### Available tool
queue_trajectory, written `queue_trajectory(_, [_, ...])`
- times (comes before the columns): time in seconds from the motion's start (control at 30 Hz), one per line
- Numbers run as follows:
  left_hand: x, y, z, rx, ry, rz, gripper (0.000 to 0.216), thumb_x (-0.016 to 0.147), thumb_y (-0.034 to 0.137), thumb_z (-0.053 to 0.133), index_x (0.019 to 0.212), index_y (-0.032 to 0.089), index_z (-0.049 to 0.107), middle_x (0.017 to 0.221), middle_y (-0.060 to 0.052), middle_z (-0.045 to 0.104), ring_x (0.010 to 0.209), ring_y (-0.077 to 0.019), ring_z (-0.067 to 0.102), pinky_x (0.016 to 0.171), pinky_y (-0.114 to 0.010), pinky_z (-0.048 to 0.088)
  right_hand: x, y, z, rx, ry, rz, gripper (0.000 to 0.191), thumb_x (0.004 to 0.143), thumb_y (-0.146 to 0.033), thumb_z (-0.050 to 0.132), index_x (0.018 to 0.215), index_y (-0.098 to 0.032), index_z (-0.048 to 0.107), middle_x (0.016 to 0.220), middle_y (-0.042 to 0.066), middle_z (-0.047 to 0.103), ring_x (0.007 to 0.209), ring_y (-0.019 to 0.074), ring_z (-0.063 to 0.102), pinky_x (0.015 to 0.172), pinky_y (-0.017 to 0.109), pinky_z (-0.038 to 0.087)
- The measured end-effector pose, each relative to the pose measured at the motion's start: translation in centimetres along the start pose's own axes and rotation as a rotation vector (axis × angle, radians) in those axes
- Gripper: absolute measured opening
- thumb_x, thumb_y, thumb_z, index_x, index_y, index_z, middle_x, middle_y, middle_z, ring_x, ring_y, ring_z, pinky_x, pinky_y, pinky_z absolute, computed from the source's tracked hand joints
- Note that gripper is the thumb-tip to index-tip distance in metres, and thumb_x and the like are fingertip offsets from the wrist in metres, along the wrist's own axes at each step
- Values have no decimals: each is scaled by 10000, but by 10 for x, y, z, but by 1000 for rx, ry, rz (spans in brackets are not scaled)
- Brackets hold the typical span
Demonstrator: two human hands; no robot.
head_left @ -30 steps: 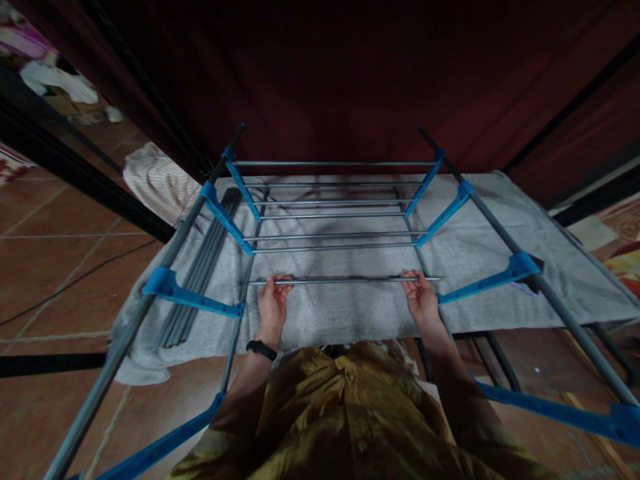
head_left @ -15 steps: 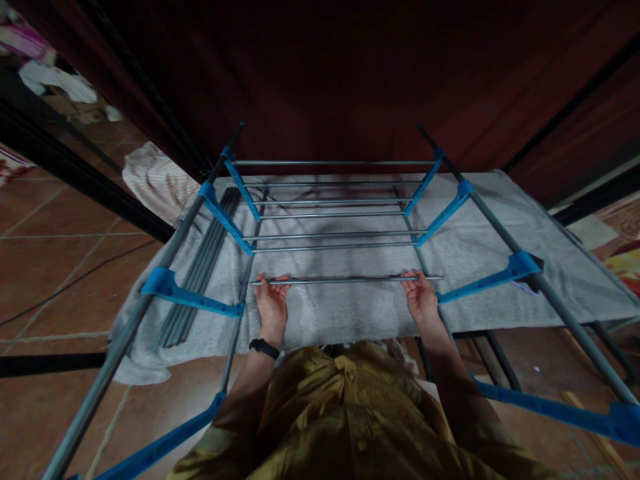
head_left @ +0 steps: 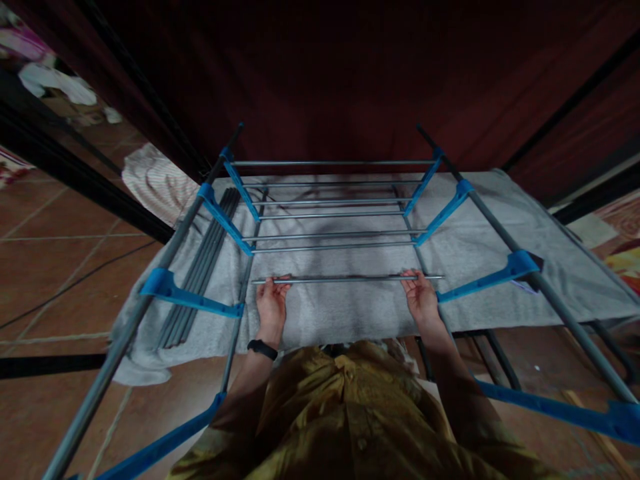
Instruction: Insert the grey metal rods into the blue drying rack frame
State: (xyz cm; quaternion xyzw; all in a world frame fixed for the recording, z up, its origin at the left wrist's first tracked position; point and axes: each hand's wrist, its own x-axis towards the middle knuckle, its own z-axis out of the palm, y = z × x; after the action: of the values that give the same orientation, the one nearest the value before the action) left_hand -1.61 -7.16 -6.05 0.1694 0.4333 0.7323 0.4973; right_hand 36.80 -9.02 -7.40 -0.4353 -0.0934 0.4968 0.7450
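A thin grey metal rod (head_left: 345,280) runs level from side to side, held near both ends. My left hand (head_left: 273,301) grips it by the left end, thumb on top and fingers beneath. Near the other end my right hand (head_left: 419,297) has its thumb and fingers closed on the same rod. Around my arms stands a rack frame of grey tubes with blue plastic brackets. The left bracket (head_left: 193,300) and the right bracket (head_left: 487,279) flank the rod, which is apart from both. Beyond it, several crossbars (head_left: 335,235) are fitted between the farther brackets.
Several loose grey tubes (head_left: 197,273) lie bundled on the grey cloth (head_left: 320,313) at the left. A dark red curtain (head_left: 330,80) hangs behind the rack. A striped cloth (head_left: 157,183) rests at the left, above the tiled floor (head_left: 65,280). Black frame bars cross both sides.
The left end of the rod has shifted very slightly to the right and up with my left hand. Otherwise my hands and the rack look the same.
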Motion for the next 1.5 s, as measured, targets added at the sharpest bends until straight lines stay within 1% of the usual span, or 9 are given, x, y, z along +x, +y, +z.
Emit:
queue_trajectory(0.33, [3,-2,-3,20,5,-24,306,789,367,775,738,175,542,636,24,658,602,-127,663,705,-303,559,-1,0,1,-11,-16,3,95,826,-259,736,845,-200,664,863,16,748,885,137,722,900,293,581])
queue_trajectory(0.47, [3,-2,-4,5,-3,-17,311,828,425,737,770,176,558,645,19,658,610,-129,662,719,-308,559,-1,0,1,-7,-12,7,80,826,-238,727,840,-194,662,869,24,746,878,139,724,887,291,585])
queue_trajectory(0.6, [3,-1,-3,-35,-7,-25,329,886,507,643,879,182,592,687,-10,680,667,-155,687,716,-311,552,-1,1,1,-4,-20,-7,55,832,-227,713,847,-198,668,869,19,745,886,143,724,873,297,595])
queue_trajectory(0.73, [3,-2,-2,-29,4,8,306,892,456,647,1069,223,559,712,-2,689,699,-169,702,691,-299,540,-1,1,0,-13,-25,-13,55,834,-234,713,839,-203,668,880,17,743,896,140,722,875,292,594])
queue_trajectory(0.9, [2,-5,0,21,37,66,529,870,358,677,1322,307,407,756,41,668,706,-152,694,667,-280,539,0,1,0,-16,-20,-18,103,812,-251,741,812,-197,654,885,21,739,888,143,722,868,292,592])
queue_trajectory(0.97, [1,-6,0,33,48,81,589,867,324,673,1368,334,364,760,56,644,687,-135,675,670,-273,544,0,1,0,-15,-9,-19,107,810,-249,744,812,-196,651,893,22,740,882,142,722,869,293,591])
queue_trajectory(1.13, [1,-5,0,39,72,84,447,861,264,650,1258,324,453,731,54,602,632,-129,636,653,-272,545,1,1,-1,6,-4,-9,66,838,-241,708,837,-198,658,881,22,745,880,141,721,874,295,591])
queue_trajectory(1.3, [0,-5,1,45,70,87,229,880,287,626,1086,275,526,750,32,598,644,-129,627,655,-270,534,4,0,-2,-15,12,20,78,848,-259,708,838,-212,648,854,11,745,885,148,724,912,336,588])
queue_trajectory(1.5, [0,-8,0,61,83,112,199,860,308,647,1014,269,526,767,31,600,652,-131,619,656,-271,531,6,-1,1,-48,17,28,60,872,-230,645,817,-206,649,843,25,746,867,145,727,901,319,586])
